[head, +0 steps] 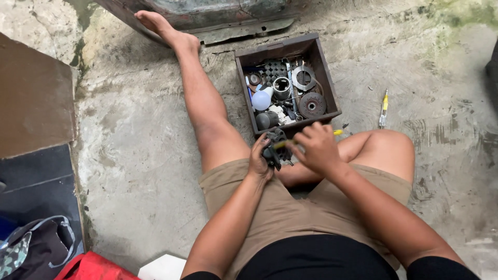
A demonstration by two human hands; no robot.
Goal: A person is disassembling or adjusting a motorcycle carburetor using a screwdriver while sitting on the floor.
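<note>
You sit on stained concrete floor [140, 155]; parts box [327, 83] at 12 o'clock. Left hand [259, 158] grips a black motor part [274, 148]; right hand [317, 149] clasps a yellow-handled screwdriver [290, 143].

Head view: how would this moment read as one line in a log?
left hand: holds dark part | right hand: works yellow screwdriver on it | box: parts, ahead | floor: second screwdriver

View: single head-worn camera; no second view.
Position: above the seated person's lap.
Direction: steeply downward and forward, along the legs toward the wooden parts box [287, 83].
Range: close to the hands; concrete floor [140, 155] fills the frame.
</note>
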